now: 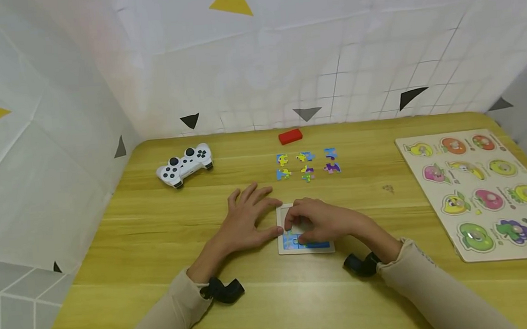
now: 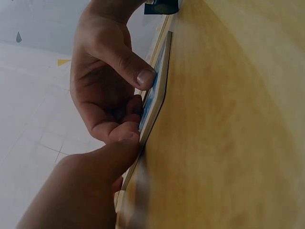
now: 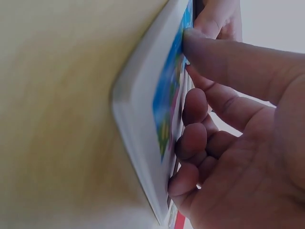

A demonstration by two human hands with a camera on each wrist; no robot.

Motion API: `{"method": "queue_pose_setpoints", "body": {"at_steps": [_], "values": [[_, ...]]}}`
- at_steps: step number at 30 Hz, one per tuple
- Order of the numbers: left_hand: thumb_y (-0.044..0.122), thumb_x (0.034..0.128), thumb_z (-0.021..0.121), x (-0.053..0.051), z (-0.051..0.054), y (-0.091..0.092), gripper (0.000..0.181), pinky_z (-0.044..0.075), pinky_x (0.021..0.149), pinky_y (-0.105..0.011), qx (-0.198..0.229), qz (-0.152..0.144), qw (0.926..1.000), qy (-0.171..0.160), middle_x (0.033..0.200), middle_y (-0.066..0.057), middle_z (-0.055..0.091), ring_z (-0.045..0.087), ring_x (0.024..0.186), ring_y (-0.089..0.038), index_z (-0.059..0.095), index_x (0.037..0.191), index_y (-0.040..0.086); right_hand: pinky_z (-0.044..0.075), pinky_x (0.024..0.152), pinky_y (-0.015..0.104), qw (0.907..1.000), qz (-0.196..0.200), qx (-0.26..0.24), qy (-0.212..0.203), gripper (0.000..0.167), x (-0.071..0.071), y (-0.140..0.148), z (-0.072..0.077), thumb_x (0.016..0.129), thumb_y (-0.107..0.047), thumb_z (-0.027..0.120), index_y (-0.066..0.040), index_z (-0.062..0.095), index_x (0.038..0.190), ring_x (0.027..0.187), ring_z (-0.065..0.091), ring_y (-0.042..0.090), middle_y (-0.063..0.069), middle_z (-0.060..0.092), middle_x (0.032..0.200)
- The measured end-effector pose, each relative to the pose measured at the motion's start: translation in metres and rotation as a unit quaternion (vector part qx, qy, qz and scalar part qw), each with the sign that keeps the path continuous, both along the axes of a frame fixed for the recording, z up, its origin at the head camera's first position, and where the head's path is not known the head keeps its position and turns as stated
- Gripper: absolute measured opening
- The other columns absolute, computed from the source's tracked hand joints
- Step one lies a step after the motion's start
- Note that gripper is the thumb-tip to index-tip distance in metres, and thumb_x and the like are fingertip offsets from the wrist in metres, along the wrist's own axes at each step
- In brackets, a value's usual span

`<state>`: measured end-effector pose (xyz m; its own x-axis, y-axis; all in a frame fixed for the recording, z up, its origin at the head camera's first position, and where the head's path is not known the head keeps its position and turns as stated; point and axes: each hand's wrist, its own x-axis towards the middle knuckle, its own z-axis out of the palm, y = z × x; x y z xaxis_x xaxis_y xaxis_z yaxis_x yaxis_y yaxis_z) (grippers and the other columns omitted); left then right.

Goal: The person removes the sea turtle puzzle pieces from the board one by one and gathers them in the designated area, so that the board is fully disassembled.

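A small jigsaw puzzle tray (image 1: pixel 307 251) with a pale frame lies on the table, blue picture pieces (image 1: pixel 317 244) along its near side. My left hand (image 1: pixel 245 225) rests beside it with fingers spread, thumb and forefinger touching the frame's left edge. Over the tray is my right hand (image 1: pixel 321 219), its fingers bent down. Its thumb (image 3: pixel 209 52) touches the blue puzzle surface (image 3: pixel 167 90), and the forefinger reaches down near the left side. Thumb and forefinger stand apart; no lifted piece shows between them. The hand hides much of the tray.
Several loose jigsaw pieces (image 1: pixel 307 170) lie beyond the tray, with a red block (image 1: pixel 291 136) behind them. A white game controller (image 1: pixel 184 164) sits at the back left. To the right lies a wooden fruit puzzle board (image 1: pixel 445 227). White sheeting (image 1: pixel 238 73) stands behind the table.
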<state>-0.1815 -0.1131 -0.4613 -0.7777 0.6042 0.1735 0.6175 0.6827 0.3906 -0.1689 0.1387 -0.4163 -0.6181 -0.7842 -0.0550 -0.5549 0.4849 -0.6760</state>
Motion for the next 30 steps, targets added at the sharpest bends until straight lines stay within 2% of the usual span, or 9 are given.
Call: {"method": "queue_pose_setpoints", "body": {"at_steps": [19, 25, 30], "values": [[0.064, 0.0899, 0.061, -0.0005, -0.0008, -0.0002, 0.057, 0.008, 0.118, -0.067, 0.002, -0.002, 1.0, -0.001, 0.162, -0.002, 0.04, 0.019, 0.157, -0.038, 0.058, 0.139, 0.035, 0.047, 0.087, 0.033, 0.9999, 0.001, -0.007, -0.009, 0.027, 0.0001, -0.0012, 0.0005, 0.084, -0.005, 0.079, -0.012, 0.066, 0.106, 0.095, 0.053, 0.017, 0.002, 0.063, 0.101], [0.064, 0.0896, 0.061, -0.0007, -0.0014, 0.0, 0.056, 0.009, 0.118, -0.067, 0.008, -0.003, 1.0, -0.001, 0.161, -0.002, 0.04, 0.02, 0.156, -0.038, 0.059, 0.138, 0.035, 0.05, 0.079, 0.029, 0.9987, 0.01, -0.035, -0.036, 0.025, 0.0001, -0.0034, 0.0006, 0.085, -0.003, 0.078, -0.009, 0.064, 0.105, 0.088, 0.056, 0.019, 0.004, 0.063, 0.095], [0.064, 0.0893, 0.062, -0.0011, -0.0023, -0.0001, 0.055, 0.009, 0.118, -0.066, 0.01, -0.002, 0.9999, -0.002, 0.161, -0.001, 0.04, 0.02, 0.156, -0.037, 0.059, 0.137, 0.036, 0.048, 0.071, 0.023, 0.9965, 0.009, -0.052, -0.065, 0.022, 0.0003, -0.0053, 0.0006, 0.087, -0.003, 0.077, -0.009, 0.063, 0.104, 0.079, 0.055, 0.014, 0.002, 0.062, 0.089]]}}
